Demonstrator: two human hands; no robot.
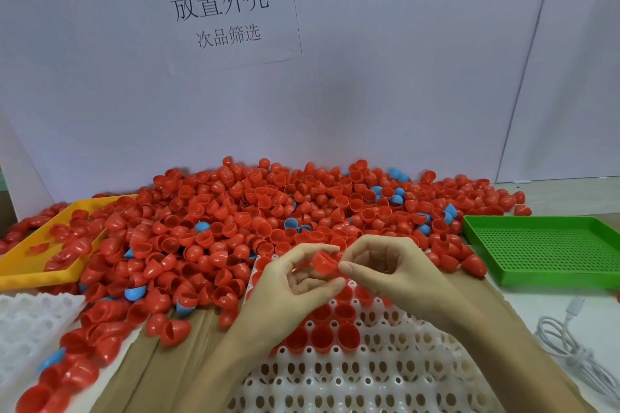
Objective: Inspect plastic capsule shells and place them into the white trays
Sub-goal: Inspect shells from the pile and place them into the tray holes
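Both hands, left (295,281) and right (379,265), pinched one red shell (323,263) together over the white tray (369,379).

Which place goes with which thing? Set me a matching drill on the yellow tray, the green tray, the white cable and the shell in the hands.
Things:
1. yellow tray
2. green tray
3. white cable
4. red shell, pinched between the left hand and the right hand

Places:
A. above the white tray with egg-shaped pockets
B. far left, with red shells lying in it
C. coiled at the lower right
D. right of the pile, its perforated floor bare

Pairs: 1-B, 2-D, 3-C, 4-A
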